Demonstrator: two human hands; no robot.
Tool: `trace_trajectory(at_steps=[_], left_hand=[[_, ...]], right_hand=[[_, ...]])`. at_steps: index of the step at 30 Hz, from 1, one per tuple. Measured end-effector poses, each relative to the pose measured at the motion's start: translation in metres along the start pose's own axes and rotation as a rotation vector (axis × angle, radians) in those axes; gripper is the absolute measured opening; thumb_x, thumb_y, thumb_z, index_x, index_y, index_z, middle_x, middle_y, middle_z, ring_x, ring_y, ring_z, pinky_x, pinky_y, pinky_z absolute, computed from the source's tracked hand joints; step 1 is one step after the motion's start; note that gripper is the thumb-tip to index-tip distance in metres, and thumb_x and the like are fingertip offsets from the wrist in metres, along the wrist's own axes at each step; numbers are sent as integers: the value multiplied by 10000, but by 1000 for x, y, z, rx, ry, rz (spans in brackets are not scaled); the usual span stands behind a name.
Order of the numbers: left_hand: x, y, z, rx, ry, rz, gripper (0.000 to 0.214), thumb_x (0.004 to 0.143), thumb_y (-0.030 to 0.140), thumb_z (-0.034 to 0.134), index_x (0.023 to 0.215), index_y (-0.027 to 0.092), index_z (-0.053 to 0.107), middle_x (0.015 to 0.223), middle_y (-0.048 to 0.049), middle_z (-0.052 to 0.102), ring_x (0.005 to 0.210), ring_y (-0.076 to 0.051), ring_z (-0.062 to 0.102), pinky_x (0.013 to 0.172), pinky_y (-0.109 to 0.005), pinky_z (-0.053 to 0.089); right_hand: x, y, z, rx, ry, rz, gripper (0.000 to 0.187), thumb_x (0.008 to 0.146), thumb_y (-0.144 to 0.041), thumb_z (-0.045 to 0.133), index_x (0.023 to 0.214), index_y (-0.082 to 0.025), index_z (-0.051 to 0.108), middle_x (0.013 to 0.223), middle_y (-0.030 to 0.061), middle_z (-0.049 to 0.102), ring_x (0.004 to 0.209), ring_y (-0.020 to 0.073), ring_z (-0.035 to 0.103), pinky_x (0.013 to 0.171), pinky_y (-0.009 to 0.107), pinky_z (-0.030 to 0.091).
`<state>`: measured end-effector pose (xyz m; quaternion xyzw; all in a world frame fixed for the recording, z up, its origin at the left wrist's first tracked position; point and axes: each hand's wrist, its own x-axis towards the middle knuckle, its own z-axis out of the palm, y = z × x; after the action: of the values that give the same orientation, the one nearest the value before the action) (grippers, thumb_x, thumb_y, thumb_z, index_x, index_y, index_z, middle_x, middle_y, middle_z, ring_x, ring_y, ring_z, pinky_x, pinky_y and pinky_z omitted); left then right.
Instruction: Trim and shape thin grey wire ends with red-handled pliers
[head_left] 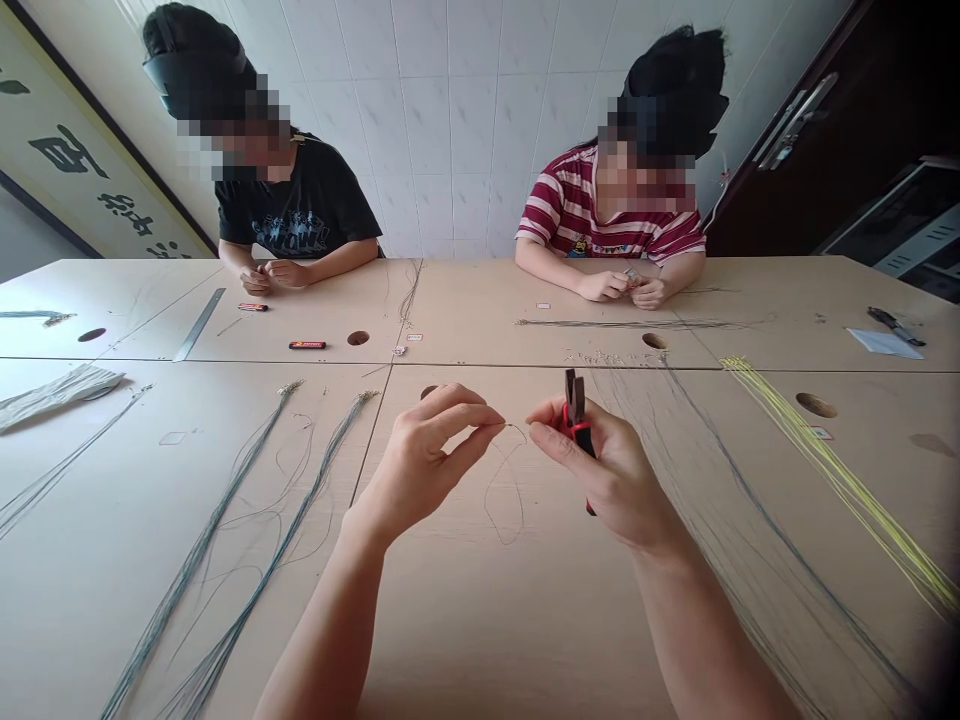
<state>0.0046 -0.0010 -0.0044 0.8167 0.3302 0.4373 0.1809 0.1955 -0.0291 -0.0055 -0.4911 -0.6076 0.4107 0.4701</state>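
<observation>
My left hand (pixel 431 455) pinches the end of a thin wire (pixel 504 490) between thumb and forefinger above the middle of the beige table (pixel 465 620). The wire hangs in a loop down toward the table surface. My right hand (pixel 604 470) is closed round red-handled pliers (pixel 577 415), whose dark jaws point up, and its fingertips touch the same wire end close to my left fingers.
Long grey wire bundles (pixel 247 540) lie on the left, more grey wires (pixel 750 510) and yellow wires (pixel 840 480) on the right. Two people sit across the table, hands busy. A metal ruler (pixel 199 324), black-red lighters (pixel 307 345), round cable holes (pixel 358 338) and cutters (pixel 894 324) lie farther off.
</observation>
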Motion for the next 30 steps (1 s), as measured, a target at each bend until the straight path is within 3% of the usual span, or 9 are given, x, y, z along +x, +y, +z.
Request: trace_trajectory(at_steps=[15, 30], left_hand=[[-1, 3, 0, 58, -29, 107, 109, 912, 123, 573, 943, 195, 650, 879, -38, 643, 898, -165, 615, 795, -313, 503], [-2, 4, 0, 178, -73, 171, 92, 913, 106, 568, 925, 163, 640, 865, -44, 646, 817, -156, 560, 699, -297, 465]], right_hand=[[-2, 0, 2, -10, -64, 16, 203, 902, -368, 578, 776, -208, 578, 685, -21, 443, 627, 111, 393, 555, 247, 347], [-2, 4, 1, -33, -95, 59, 222, 890, -396, 600, 773, -208, 581, 651, -37, 424, 606, 100, 366, 531, 237, 326]])
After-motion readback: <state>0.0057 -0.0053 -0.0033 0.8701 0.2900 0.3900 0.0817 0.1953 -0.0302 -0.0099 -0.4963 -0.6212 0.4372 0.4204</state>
